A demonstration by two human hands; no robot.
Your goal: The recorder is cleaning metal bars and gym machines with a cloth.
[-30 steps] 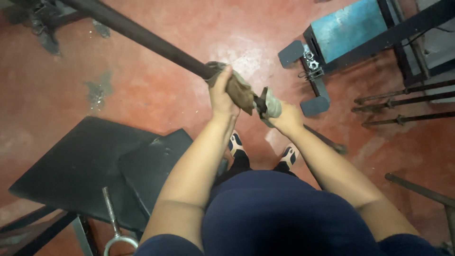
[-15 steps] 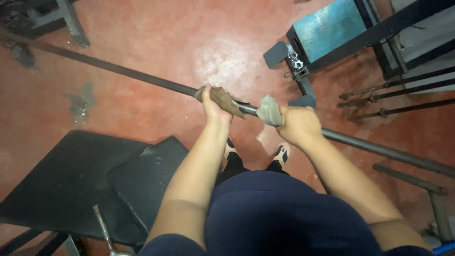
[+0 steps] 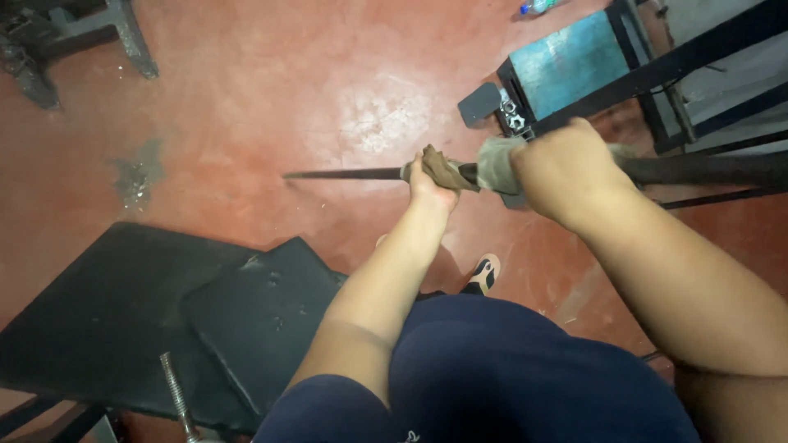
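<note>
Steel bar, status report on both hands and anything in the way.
Left hand grips brown rag around steel bar. Right hand grips grey rag on it. Bar end above bare floor, black bench below-left.

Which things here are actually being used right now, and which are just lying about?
In use:
long dark metal bar
brown rag in left hand
grey rag in right hand

Lying about:
black bench pads
blue-topped stand
threaded rod
plastic bottle

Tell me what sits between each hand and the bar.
A rag under each palm. The left hand grips the bar through a brown rag; the right hand grips it through a grey rag. No bare skin visibly touches the metal.
</note>
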